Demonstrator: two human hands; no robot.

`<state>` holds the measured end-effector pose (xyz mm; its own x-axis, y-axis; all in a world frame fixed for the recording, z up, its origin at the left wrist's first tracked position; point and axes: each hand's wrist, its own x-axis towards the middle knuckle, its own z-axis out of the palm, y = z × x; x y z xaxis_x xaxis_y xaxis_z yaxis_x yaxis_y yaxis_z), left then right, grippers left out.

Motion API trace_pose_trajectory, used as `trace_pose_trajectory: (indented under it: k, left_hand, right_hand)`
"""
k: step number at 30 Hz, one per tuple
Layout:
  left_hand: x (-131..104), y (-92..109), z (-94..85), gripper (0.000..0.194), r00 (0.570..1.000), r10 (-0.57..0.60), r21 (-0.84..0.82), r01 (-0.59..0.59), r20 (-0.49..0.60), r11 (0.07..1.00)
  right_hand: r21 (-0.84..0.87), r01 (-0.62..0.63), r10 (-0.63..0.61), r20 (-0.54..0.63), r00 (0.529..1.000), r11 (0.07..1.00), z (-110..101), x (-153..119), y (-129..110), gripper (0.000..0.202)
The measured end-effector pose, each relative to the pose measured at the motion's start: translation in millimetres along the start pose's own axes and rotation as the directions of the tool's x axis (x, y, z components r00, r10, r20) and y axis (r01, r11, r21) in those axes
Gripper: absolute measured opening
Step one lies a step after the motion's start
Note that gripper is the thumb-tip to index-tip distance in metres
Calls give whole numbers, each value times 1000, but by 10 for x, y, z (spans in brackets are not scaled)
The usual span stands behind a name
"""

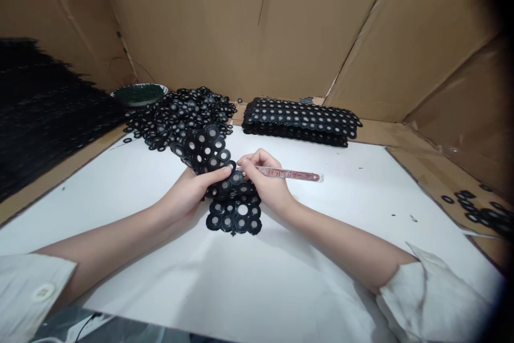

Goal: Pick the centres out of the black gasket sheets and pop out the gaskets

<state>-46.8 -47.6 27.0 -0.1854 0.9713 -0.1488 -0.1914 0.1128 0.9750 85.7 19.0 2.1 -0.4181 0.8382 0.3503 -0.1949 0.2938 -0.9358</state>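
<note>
My left hand (188,188) grips a bent strip of joined black discs (212,158) with pale round centres, its thumb pressed on the upper face. The strip's lower end (235,220) hangs towards the white board, with one centre brighter than the others. My right hand (267,177) is closed around a slim tool (297,174) with a clear and red handle that bears lettering. The handle points right. At the strip, beside my left thumb, is the tool's working end, too hidden to make out. The right fingers are close to the discs.
Loose black rings (180,113) are heaped behind the left hand, beside a bowl of dark green bits (140,92). A stack of disc sheets (301,118) lies at the back. More rings (482,209) lie far right. Cardboard walls (225,27) surround the white board (333,268); a dark bristly pile (48,113) stands left.
</note>
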Motion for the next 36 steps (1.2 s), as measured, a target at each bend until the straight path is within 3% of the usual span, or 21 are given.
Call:
trace_pose_trajectory:
  k: [7,13,16,24,27,31,36]
  left_hand:
    - [-45,-13,29,18,997,-82,-14,82,3,997]
    - [13,-7,1,27,997,37,49,-41,71,998]
    - [37,-25,-14,27,992,51,89,-62,117,994]
    - [32,-1,31,22,997,81,-2,-81,-2,997]
    - [40,3,36,14,989,140,103,-135,-39,985]
    - [67,-8,-8,12,978,204,249,-205,31,946]
    - [95,-20,-59,16,996,70,151,-78,53,986]
  right_hand:
    - [-139,11,-18,-51,999,990,14,-26,2,23]
    - [72,-39,43,-45,998,997,-47,36,-47,28]
    - [35,-67,68,-23,997,997,-42,44,-65,31]
    - [9,-86,86,-1,996,996,-69,47,-13,31]
    - [-28,-79,77,-65,995,996,-94,60,-41,29]
    - [-184,-47,28,-105,994,982,-90,49,-80,27]
    - [-323,-19,-13,-97,995,946,-75,22,-51,25]
